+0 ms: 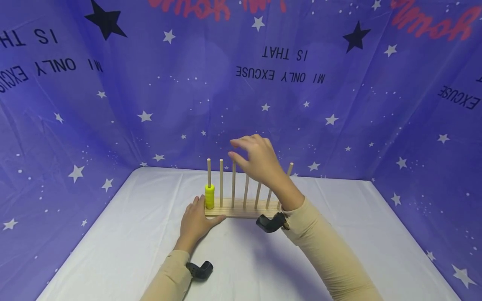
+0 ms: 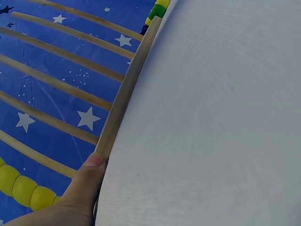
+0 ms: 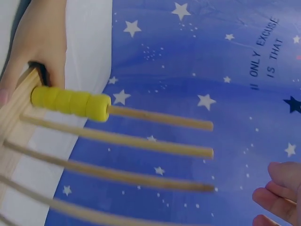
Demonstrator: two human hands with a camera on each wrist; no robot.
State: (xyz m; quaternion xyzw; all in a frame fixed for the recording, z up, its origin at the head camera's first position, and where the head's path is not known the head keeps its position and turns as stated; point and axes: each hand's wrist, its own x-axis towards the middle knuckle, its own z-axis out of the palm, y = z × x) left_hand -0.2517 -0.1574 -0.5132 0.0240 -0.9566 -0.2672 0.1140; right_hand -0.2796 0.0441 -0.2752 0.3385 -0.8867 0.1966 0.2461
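Note:
A wooden peg rack (image 1: pixel 241 214) with several upright rods stands on the white cloth. Yellow beads (image 1: pixel 209 196) are stacked on its leftmost rod, filling about the lower half. My left hand (image 1: pixel 196 219) holds the left end of the base, its thumb (image 2: pixel 94 162) along the front edge and the other fingers round the far side. Above the middle rods is my right hand (image 1: pixel 260 159), fingers loosely bent and apart, with nothing between them. In the right wrist view its fingertips (image 3: pixel 277 202) are clear of the rod tips.
Green and yellow beads (image 2: pixel 159 10) show past the far end of the base in the left wrist view; my right arm hides that spot from the head camera. A purple star-printed curtain (image 1: pixel 241 96) surrounds the white-covered table (image 1: pixel 150 188) at the back and sides.

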